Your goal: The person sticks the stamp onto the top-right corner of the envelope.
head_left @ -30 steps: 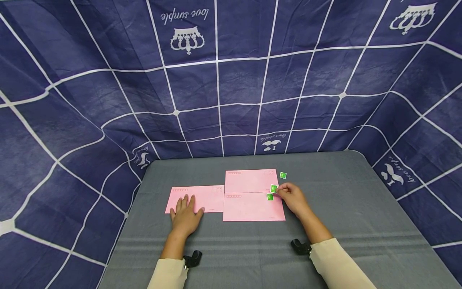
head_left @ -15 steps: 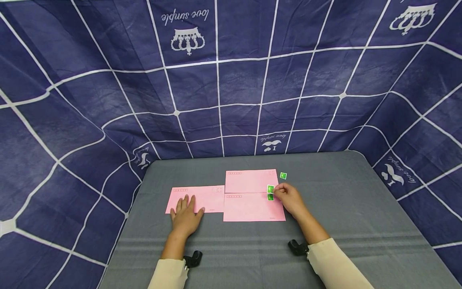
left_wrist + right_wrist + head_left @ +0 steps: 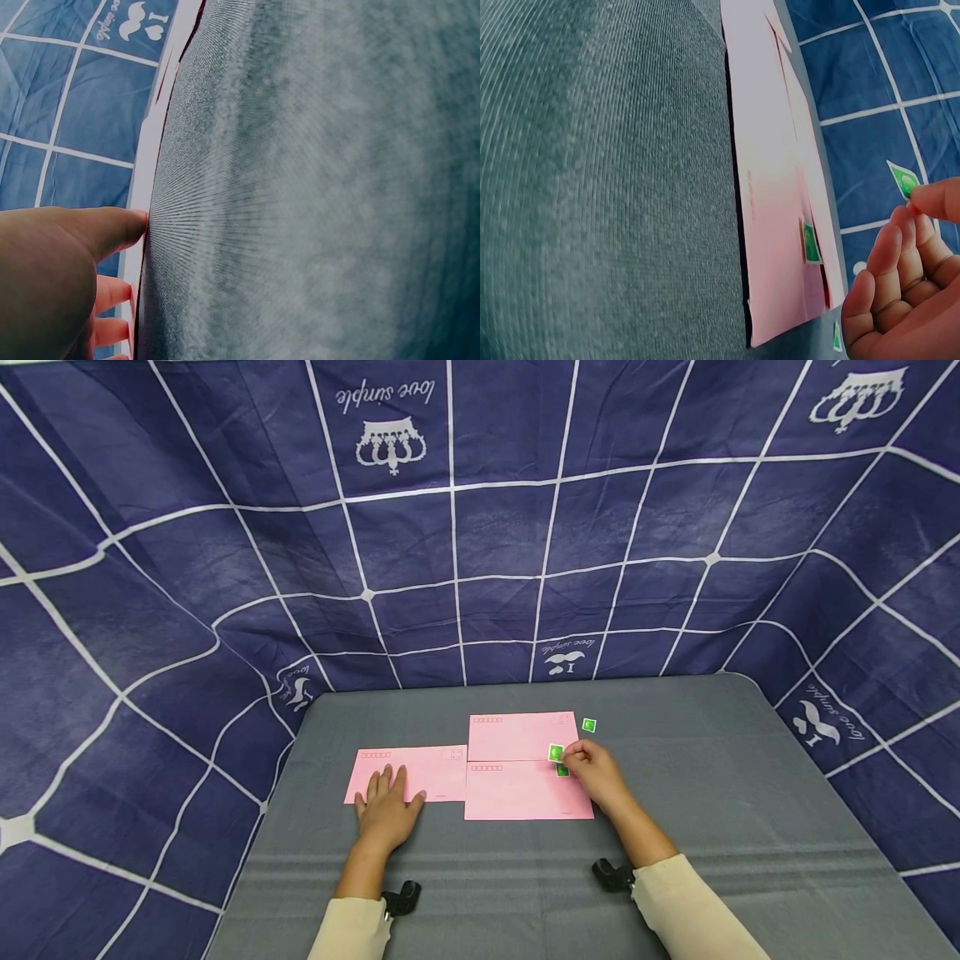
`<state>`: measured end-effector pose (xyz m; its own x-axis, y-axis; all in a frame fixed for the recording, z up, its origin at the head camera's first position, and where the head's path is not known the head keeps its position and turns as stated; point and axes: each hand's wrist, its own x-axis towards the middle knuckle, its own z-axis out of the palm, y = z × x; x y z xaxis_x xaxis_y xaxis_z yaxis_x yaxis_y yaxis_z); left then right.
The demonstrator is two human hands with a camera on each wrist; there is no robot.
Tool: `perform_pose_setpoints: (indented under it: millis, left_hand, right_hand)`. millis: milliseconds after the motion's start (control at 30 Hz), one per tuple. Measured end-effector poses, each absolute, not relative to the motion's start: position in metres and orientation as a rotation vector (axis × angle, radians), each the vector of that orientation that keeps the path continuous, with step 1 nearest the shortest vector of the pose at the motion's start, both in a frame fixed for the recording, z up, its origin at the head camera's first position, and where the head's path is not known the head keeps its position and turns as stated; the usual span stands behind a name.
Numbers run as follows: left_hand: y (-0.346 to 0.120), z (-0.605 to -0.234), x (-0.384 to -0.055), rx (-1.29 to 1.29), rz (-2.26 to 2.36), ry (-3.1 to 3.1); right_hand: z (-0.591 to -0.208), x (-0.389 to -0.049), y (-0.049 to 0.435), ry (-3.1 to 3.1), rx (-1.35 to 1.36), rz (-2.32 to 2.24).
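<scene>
My left hand [image 3: 386, 814] lies with spread fingers on the left pink envelope [image 3: 442, 772]. In the left wrist view its thumb [image 3: 120, 229] touches the envelope's edge. Between thumb and fingers, my right hand [image 3: 600, 775] pinches a green stamp with a white border [image 3: 555, 752], raised above the envelopes. A second green stamp [image 3: 562, 771] lies on the near right envelope [image 3: 517, 797], partly covered by the hand in the head view; the right wrist view shows this stamp [image 3: 811, 241] near the envelope's far edge. The far right envelope [image 3: 517, 737] lies just behind.
A third green stamp [image 3: 589, 725] rests on the grey tabletop [image 3: 712, 777], right of the far envelope. Dark blue cloth with white lines [image 3: 495, 535] hangs behind the table and at both sides. A black wrist mount [image 3: 613, 875] sits below the right forearm.
My right hand has moved left with the pinched stamp, from the right edge of the envelopes to over them. The left hand stays in place.
</scene>
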<state>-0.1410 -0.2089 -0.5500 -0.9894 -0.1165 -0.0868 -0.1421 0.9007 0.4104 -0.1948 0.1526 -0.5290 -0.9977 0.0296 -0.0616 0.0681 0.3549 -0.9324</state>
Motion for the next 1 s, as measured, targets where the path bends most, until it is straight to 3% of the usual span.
perform_pose_setpoints:
  millis: [1000]
  left_hand:
    - [-0.208,-0.545,-0.14,-0.206,0.676,2.99]
  right_hand:
    - [-0.535,-0.201,0.125,2.559,0.022,-1.739]
